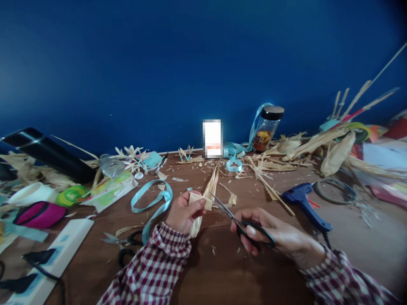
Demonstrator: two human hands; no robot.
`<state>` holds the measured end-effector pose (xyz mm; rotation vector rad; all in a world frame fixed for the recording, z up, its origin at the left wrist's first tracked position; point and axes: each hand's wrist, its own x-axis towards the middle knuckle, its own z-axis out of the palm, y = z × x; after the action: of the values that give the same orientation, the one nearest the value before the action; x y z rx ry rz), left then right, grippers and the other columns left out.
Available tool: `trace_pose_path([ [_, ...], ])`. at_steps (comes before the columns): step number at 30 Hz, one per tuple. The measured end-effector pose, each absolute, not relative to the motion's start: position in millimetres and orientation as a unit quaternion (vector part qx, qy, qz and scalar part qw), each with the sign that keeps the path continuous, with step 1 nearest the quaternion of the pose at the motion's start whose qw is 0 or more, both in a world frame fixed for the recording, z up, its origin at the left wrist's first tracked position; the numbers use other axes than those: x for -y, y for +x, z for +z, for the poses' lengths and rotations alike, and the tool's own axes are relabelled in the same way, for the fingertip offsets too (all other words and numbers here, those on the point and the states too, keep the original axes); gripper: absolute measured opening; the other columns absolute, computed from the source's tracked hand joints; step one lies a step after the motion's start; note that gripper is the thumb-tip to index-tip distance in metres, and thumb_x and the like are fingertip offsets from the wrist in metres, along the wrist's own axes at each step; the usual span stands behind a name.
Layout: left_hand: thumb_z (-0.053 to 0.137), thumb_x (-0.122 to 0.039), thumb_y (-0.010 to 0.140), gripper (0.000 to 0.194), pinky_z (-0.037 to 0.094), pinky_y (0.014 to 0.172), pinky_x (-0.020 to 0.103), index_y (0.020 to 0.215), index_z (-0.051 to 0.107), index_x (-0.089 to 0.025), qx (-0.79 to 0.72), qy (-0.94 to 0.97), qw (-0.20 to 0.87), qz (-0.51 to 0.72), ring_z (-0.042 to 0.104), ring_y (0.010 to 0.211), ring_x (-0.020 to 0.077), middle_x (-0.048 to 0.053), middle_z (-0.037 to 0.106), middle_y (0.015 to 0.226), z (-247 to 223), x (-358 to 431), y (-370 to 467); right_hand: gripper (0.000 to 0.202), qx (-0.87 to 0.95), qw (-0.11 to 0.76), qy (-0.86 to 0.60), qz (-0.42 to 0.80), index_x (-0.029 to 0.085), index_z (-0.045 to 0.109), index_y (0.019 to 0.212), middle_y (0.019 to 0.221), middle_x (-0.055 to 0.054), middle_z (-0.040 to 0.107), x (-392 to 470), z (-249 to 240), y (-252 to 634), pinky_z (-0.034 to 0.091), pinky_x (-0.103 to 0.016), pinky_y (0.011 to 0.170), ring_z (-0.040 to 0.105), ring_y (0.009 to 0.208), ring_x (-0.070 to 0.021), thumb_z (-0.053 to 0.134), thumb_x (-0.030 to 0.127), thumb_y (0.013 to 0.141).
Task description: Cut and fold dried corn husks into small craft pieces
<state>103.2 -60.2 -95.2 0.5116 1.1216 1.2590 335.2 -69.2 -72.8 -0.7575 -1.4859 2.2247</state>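
Observation:
Between the thumb and fingers of my left hand (187, 210) is a small pale piece of corn husk (206, 202). My right hand (265, 231) holds black-handled scissors (226, 210), its fingers around the handles and the blades pointing up and left toward the husk piece. The blade tips are close to the husk's right edge; whether they touch it I cannot tell. Behind and below my left hand, a bundle of long husk strips (212, 183) lies on the brown table (219, 275).
A blue glue gun (308, 205) lies to the right, a tilted glass jar (265, 131) at the back. Light blue ribbon (152, 197), a second pair of scissors (122, 242) and a white power strip (60, 258) are on the left. Husk scraps are scattered about.

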Motion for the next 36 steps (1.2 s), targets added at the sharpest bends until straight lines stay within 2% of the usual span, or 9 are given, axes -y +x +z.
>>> trace_pose_path([
  [6, 0.089, -0.02, 0.038, 0.046, 0.05, 0.042, 0.016, 0.072, 0.059, -0.014, -0.485, 0.202, 0.654, 0.545, 0.06, 0.046, 0.0091, -0.003, 0.065, 0.054, -96.8, 58.9, 99.6, 0.049, 0.529, 0.183, -0.278, 0.781, 0.011, 0.057, 0.098, 0.064, -0.001, 0.058, 68.2, -74.7, 338.7, 0.032, -0.015, 0.044, 0.052, 0.051, -0.0065, 0.061, 0.055, 0.077],
  [13, 0.083, -0.014, 0.052, 0.031, 0.048, 0.04, 0.012, 0.068, 0.057, -0.014, -0.475, 0.16, 0.666, 0.552, 0.055, 0.039, 0.0048, -0.005, 0.062, 0.05, -99.0, 54.4, 95.5, 0.05, 0.531, 0.162, -0.257, 0.791, 0.011, 0.057, 0.097, 0.063, -0.001, 0.06, 67.0, -77.0, 337.6, 0.038, -0.017, 0.047, 0.053, 0.05, -0.007, 0.062, 0.056, 0.076],
  [22, 0.088, -0.015, 0.04, 0.042, 0.05, 0.042, 0.015, 0.071, 0.059, -0.014, -0.47, 0.177, 0.655, 0.564, 0.058, 0.044, 0.0079, -0.003, 0.064, 0.052, -100.5, 56.5, 98.1, 0.051, 0.535, 0.145, -0.275, 0.785, 0.011, 0.057, 0.097, 0.064, -0.001, 0.061, 66.0, -77.5, 336.7, 0.039, -0.016, 0.046, 0.054, 0.048, -0.0064, 0.062, 0.056, 0.074],
  [36, 0.088, -0.018, 0.042, 0.041, 0.051, 0.045, 0.017, 0.072, 0.059, -0.014, -0.483, 0.219, 0.649, 0.546, 0.06, 0.049, 0.0091, -0.002, 0.065, 0.056, -98.1, 57.2, 98.5, 0.049, 0.539, 0.171, -0.259, 0.783, 0.011, 0.057, 0.097, 0.063, -0.001, 0.061, 64.4, -79.9, 338.7, 0.035, -0.015, 0.045, 0.052, 0.047, -0.0059, 0.061, 0.055, 0.077],
])
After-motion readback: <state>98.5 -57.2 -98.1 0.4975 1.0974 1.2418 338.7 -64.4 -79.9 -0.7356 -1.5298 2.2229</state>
